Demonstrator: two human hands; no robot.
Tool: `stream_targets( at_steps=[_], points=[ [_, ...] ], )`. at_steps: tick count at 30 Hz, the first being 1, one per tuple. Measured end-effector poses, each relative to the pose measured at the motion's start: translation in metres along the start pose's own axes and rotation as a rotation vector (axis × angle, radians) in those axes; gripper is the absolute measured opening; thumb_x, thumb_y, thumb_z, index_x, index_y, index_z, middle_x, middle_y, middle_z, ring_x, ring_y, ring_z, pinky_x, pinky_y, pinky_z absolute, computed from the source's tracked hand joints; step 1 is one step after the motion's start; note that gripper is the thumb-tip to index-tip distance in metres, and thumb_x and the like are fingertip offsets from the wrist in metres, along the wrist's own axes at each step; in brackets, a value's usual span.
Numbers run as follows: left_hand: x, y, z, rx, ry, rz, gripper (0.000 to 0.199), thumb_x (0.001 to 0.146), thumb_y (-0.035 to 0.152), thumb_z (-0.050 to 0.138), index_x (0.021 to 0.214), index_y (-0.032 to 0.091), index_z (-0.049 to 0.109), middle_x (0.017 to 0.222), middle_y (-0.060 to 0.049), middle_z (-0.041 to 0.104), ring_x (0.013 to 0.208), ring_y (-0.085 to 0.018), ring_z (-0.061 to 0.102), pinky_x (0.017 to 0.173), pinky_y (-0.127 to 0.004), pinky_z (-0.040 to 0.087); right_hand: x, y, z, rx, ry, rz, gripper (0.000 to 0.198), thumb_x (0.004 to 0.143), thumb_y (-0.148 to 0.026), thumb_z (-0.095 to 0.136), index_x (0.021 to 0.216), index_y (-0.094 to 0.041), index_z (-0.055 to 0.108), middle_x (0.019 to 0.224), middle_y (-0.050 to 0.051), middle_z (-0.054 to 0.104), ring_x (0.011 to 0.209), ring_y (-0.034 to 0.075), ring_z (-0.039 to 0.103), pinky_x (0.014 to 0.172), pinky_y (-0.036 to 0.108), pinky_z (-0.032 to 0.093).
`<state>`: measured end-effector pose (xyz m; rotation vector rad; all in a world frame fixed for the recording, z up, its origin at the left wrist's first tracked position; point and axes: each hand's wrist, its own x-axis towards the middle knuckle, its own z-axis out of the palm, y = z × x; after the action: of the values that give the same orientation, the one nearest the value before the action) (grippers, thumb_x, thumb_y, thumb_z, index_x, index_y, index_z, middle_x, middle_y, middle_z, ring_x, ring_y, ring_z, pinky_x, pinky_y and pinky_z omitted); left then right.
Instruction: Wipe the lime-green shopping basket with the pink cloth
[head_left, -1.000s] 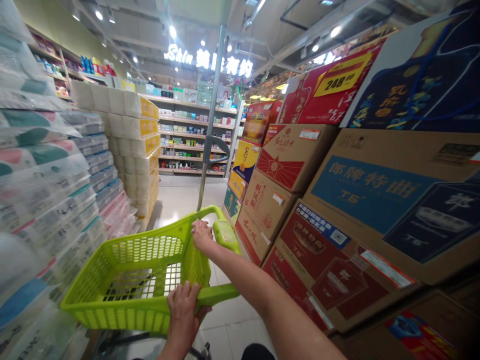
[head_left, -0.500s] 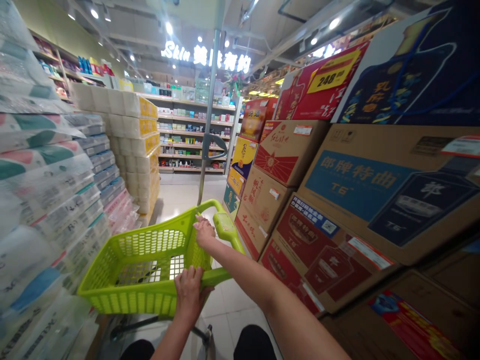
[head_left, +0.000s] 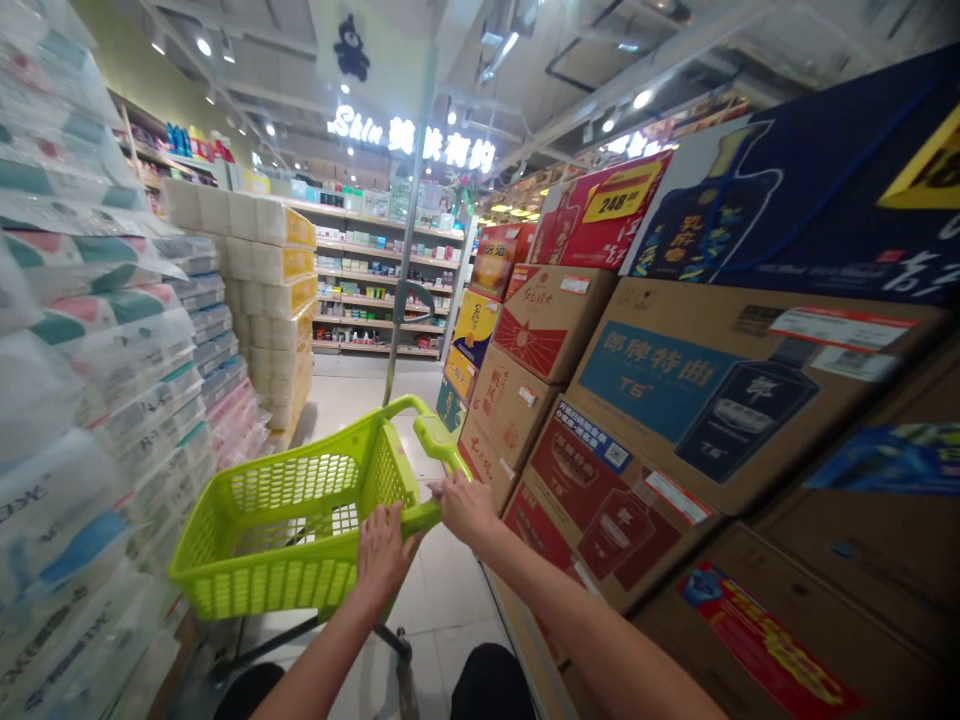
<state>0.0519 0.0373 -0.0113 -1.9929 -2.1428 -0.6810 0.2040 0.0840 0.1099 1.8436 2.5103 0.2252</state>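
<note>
A lime-green plastic shopping cart [head_left: 270, 590] stands turned in front of me, its slotted basket pointing left. My left hand [head_left: 382, 548] is closed over the near corner of its rim, fingers on top. On the handle, by the same end, my right hand [head_left: 466, 505] is wrapped round the bar, with part of the grip hidden under the fingers. A grey pole [head_left: 409, 230] with a small hook rises from the cart's far side. Through the slots in the basket floor, pale tiles show.
Stacked liquor cartons [head_left: 652, 370] line the right side close to my arm. Plastic-wrapped tissue packs [head_left: 105, 400] are piled on the left, with white-and-yellow paper packs [head_left: 262, 300] behind them. A tiled aisle [head_left: 341, 380] leads to shelves of small goods [head_left: 382, 270].
My right hand has moved from inside the basket's rear panel back toward me, onto the handle. My left hand stays on the rim. The view has shifted slightly.
</note>
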Motion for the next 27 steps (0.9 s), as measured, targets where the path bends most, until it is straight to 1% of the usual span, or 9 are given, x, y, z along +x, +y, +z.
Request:
stream_targets(
  at_steps=[3, 6, 10, 13, 15, 19, 23, 25, 27],
  points=[
    [-0.004, -0.041, -0.002, 0.07, 0.004, -0.066, 0.05, 0.092, 0.055, 0.039, 0.126, 0.021, 0.054, 0.116, -0.011, 0.059, 0.106, -0.027, 0.053, 0.094, -0.042, 0.035, 0.0, 0.021, 0.017, 0.047, 0.146, 0.076, 0.03, 0.097, -0.029, 0.038, 0.109, -0.021, 0.064, 0.106, 0.01, 0.063, 0.084, 0.02, 0.065, 0.066, 0.029, 0.048],
    [-0.007, -0.074, -0.005, 0.071, -0.241, -0.119, 0.049, 0.095, 0.055, 0.028, 0.104, 0.022, 0.063, 0.098, -0.009, 0.067, 0.096, -0.026, 0.059, 0.091, -0.044, 0.035, 0.002, 0.017, 0.037, 0.119, 0.274, 0.165, 0.028, 0.099, -0.03, 0.037, 0.109, -0.022, 0.062, 0.107, 0.01, 0.061, 0.088, 0.021, 0.061, 0.066, 0.028, 0.047],
    [-0.005, -0.076, -0.004, 0.04, -0.3, -0.111, 0.048, 0.098, 0.049, 0.021, 0.107, 0.025, 0.061, 0.105, -0.007, 0.069, 0.101, -0.026, 0.059, 0.095, -0.047, 0.031, -0.008, -0.036, 0.072, 0.258, 0.4, 0.157, 0.029, 0.097, -0.023, 0.037, 0.115, -0.023, 0.06, 0.118, 0.01, 0.058, 0.101, 0.024, 0.053, 0.074, 0.03, 0.05],
    [0.0, -0.068, 0.0, 0.023, -0.33, -0.117, 0.047, 0.097, 0.049, 0.021, 0.114, 0.027, 0.06, 0.11, -0.007, 0.067, 0.107, -0.027, 0.057, 0.097, -0.05, 0.028, -0.021, -0.081, 0.098, 0.337, 0.403, -0.004, 0.041, 0.093, -0.016, 0.042, 0.132, -0.025, 0.052, 0.134, 0.009, 0.053, 0.11, 0.024, 0.048, 0.084, 0.033, 0.051],
    [0.003, -0.068, 0.001, 0.004, -0.367, -0.108, 0.046, 0.097, 0.051, 0.024, 0.119, 0.029, 0.059, 0.113, -0.006, 0.066, 0.109, -0.028, 0.056, 0.097, -0.05, 0.029, -0.025, -0.093, 0.11, 0.34, 0.379, -0.108, 0.049, 0.092, -0.014, 0.043, 0.139, -0.027, 0.045, 0.14, 0.008, 0.049, 0.111, 0.025, 0.047, 0.084, 0.033, 0.051],
    [0.008, -0.073, 0.001, -0.047, -0.456, -0.085, 0.049, 0.095, 0.054, 0.024, 0.12, 0.03, 0.059, 0.116, -0.006, 0.065, 0.11, -0.026, 0.056, 0.095, -0.045, 0.033, -0.018, -0.057, 0.111, 0.285, 0.363, -0.107, 0.048, 0.095, -0.016, 0.037, 0.14, -0.028, 0.044, 0.14, 0.007, 0.05, 0.101, 0.023, 0.051, 0.076, 0.029, 0.052],
    [0.012, -0.065, 0.003, -0.093, -0.517, -0.084, 0.052, 0.096, 0.054, 0.019, 0.116, 0.03, 0.06, 0.113, -0.006, 0.065, 0.107, -0.026, 0.057, 0.095, -0.046, 0.034, -0.002, 0.0, 0.098, 0.335, 0.491, 0.246, 0.044, 0.098, -0.021, 0.032, 0.14, -0.025, 0.046, 0.143, 0.008, 0.047, 0.104, 0.023, 0.052, 0.082, 0.032, 0.05],
    [0.015, -0.057, 0.005, -0.113, -0.54, -0.084, 0.05, 0.095, 0.055, 0.02, 0.114, 0.03, 0.06, 0.113, -0.006, 0.064, 0.106, -0.027, 0.057, 0.094, -0.047, 0.035, 0.0, 0.006, 0.098, 0.403, 0.573, 0.376, 0.044, 0.099, -0.024, 0.032, 0.14, -0.021, 0.047, 0.144, 0.01, 0.045, 0.113, 0.025, 0.05, 0.091, 0.035, 0.048],
    [0.018, -0.05, 0.007, -0.13, -0.567, -0.088, 0.049, 0.095, 0.054, 0.021, 0.112, 0.029, 0.059, 0.112, -0.006, 0.064, 0.106, -0.027, 0.057, 0.092, -0.047, 0.036, -0.004, -0.006, 0.109, 0.458, 0.618, 0.376, 0.044, 0.099, -0.024, 0.032, 0.14, -0.02, 0.048, 0.144, 0.011, 0.043, 0.121, 0.025, 0.046, 0.098, 0.036, 0.045]
  ],
)
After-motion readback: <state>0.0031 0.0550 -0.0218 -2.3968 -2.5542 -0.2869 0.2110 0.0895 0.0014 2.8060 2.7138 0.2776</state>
